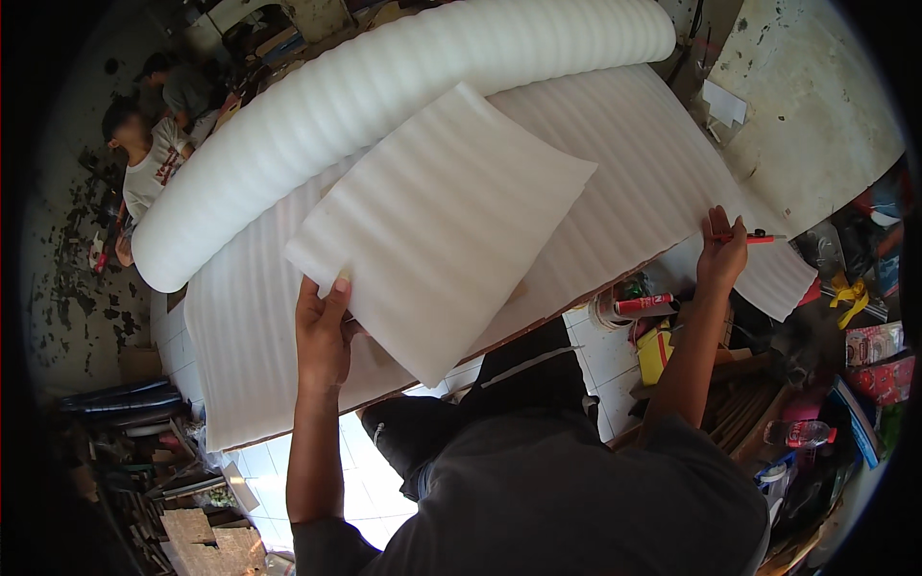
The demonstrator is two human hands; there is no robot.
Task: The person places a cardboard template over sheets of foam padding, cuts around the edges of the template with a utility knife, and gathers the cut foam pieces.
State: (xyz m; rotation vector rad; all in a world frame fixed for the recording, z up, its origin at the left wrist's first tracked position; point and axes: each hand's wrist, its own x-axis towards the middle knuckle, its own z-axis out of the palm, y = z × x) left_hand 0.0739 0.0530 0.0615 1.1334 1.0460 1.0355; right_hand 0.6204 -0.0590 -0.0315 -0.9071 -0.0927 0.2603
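Left hand (325,336): grip pinched foam piece (447,230) near one corner | foam piece: hung in front of foam roll (384,106) | right hand (722,254): grip held slim red tool (765,238), right of foam roll

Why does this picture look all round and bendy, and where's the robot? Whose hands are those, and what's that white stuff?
There is no robot here, just a person in a dark shirt using bare hands. This one picture comes from a camera worn on the person's head, looking down. Its very wide lens makes straight edges bend and the corners go dark.

The white stuff looks like soft packing foam. A big foam sheet covers the table, and a fat foam roll lies along the far side. The left hand pinches a smaller foam piece by its near-left edge, thumb on top. The right hand holds a slim red tool, perhaps a cutter; it is too small to be sure.
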